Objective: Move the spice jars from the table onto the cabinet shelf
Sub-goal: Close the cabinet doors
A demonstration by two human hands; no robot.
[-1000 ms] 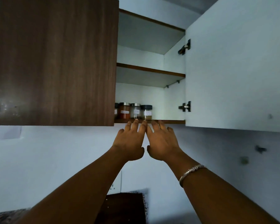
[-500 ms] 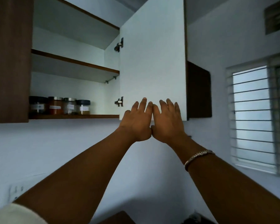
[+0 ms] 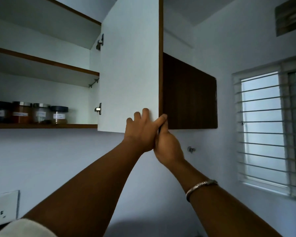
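Observation:
Several spice jars point(image 3: 59, 115) with labels stand in a row on the cabinet's bottom shelf point(image 3: 41, 126), at the left. The cabinet door point(image 3: 130, 65) is swung open, its white inner face toward me. Both of my hands are at the door's lower free corner. My left hand point(image 3: 140, 132) lies with bent fingers on the white face, its thumb reaching the door's brown edge. Just below and right of it, my right hand point(image 3: 167, 146) holds the edge, its fingers hidden behind the door. Neither hand holds a jar.
An upper shelf point(image 3: 44, 61) carries nothing that I can see. A second brown cabinet point(image 3: 190, 93) hangs behind the door. A barred window point(image 3: 266, 127) is at the right and a wall socket point(image 3: 3, 207) at the lower left.
My view has turned right. Both hands moved from below the jar shelf across to the open door's lower corner and took hold of it.

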